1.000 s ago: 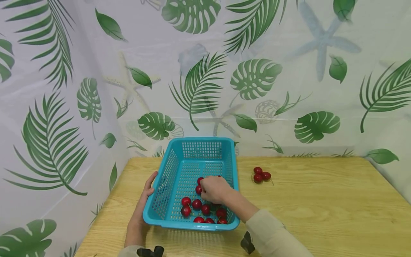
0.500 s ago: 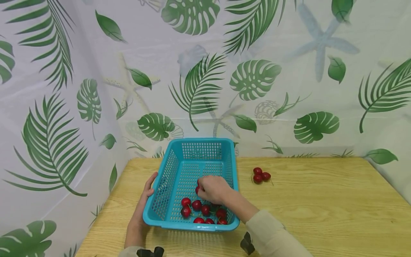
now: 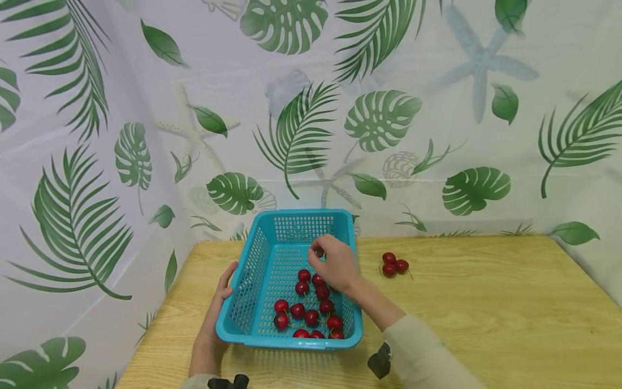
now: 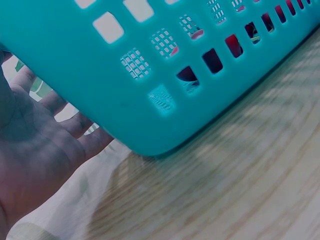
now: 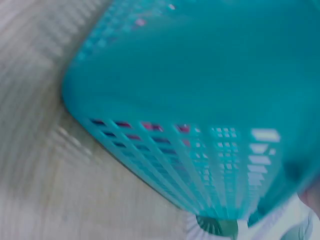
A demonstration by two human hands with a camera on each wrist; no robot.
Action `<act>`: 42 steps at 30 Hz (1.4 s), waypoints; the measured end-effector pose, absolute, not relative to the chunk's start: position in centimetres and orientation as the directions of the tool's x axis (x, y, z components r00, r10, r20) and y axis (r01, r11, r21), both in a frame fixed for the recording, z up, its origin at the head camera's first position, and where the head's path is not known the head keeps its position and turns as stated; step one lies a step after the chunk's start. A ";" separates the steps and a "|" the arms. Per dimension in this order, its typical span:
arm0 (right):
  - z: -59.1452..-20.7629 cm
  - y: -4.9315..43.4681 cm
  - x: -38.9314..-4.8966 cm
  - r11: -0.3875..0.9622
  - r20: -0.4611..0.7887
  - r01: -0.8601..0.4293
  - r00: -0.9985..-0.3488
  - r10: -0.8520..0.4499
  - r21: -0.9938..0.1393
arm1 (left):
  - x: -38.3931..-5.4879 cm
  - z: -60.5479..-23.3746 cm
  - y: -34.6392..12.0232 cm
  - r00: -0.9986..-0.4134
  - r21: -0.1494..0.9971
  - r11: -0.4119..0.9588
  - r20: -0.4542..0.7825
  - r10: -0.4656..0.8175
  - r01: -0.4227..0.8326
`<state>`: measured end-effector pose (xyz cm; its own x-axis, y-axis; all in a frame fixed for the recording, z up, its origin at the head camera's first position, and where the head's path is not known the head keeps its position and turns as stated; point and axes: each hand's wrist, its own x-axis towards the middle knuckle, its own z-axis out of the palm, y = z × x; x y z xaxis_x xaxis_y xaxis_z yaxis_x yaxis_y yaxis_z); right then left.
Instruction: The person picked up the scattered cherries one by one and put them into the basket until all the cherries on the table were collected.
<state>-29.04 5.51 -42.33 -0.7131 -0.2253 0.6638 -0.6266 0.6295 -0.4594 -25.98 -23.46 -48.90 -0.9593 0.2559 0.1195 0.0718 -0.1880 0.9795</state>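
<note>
A blue plastic basket (image 3: pixel 291 340) with perforated walls stands on the table, several red cherries (image 3: pixel 311 317) lying in its near and right part. My left hand (image 3: pixel 216 310) rests against its left side, thumb and fingers at the rim. In the left wrist view, the fingers of the left hand (image 4: pixel 47 135) stretch along the outside of the basket wall (image 4: pixel 130 100). Over the right side of the basket, my right hand (image 3: pixel 335 265) pinches a dark red cherry (image 3: pixel 319 252) between thumb and forefinger, mostly covered by them. The right wrist view mainly shows the basket's outer wall (image 5: pixel 165 85).
Several more cherries (image 3: pixel 389 269) lie in a cluster on the wooden table (image 3: pixel 486 302), to the right of the basket. Behind the table hangs a white leaf-patterned cloth (image 3: pixel 418 205), close to the basket's far end.
My right hand has risen from the cherries in the middle of the basket and moved toward its far right side, uncovering cherries beneath. The left hand and basket have stayed put.
</note>
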 end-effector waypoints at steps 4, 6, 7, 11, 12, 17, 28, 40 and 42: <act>-41.8 7.6 -29.5 0.640 0.638 -0.554 -0.759 -0.128 -0.532 | -26.0 -48.9 -23.4 -0.960 0.982 -0.168 0.126 0.251 0.085; -41.8 8.8 -29.6 0.651 0.627 -0.525 -0.773 -0.097 -0.548 | -26.0 -48.9 -23.4 -0.963 0.981 -0.178 0.119 0.240 0.077; -41.9 9.4 -29.7 0.654 0.625 -0.518 -0.776 -0.087 -0.552 | -26.0 -48.9 -23.4 -0.965 0.980 -0.191 0.109 0.240 0.063; -42.5 11.7 -29.9 0.673 0.628 -0.484 -0.778 -0.037 -0.559 | -26.0 -48.8 -23.3 -0.965 0.982 -0.178 0.111 0.238 0.070; -42.7 12.3 -29.9 0.682 0.627 -0.471 -0.779 -0.023 -0.560 | -26.0 -48.8 -23.2 -0.964 0.983 -0.169 0.117 0.238 0.078; -44.3 15.4 -29.8 0.711 0.591 -0.391 -0.805 0.043 -0.585 | -26.1 -49.0 -23.3 -0.961 0.983 -0.150 0.139 0.240 0.104; -46.2 21.4 -28.9 0.683 0.389 -0.102 -0.878 0.280 -0.723 | -26.4 -49.5 -23.9 -0.911 0.955 -0.202 0.273 0.310 0.217; -47.6 24.1 -27.9 0.727 0.161 0.068 -0.957 0.241 -0.683 | -25.9 -49.0 -23.4 -0.956 0.981 -0.167 0.144 0.258 0.102; -47.9 24.2 -27.8 0.728 0.123 0.080 -0.967 0.222 -0.681 | -25.9 -49.0 -23.3 -0.957 0.981 -0.168 0.140 0.255 0.099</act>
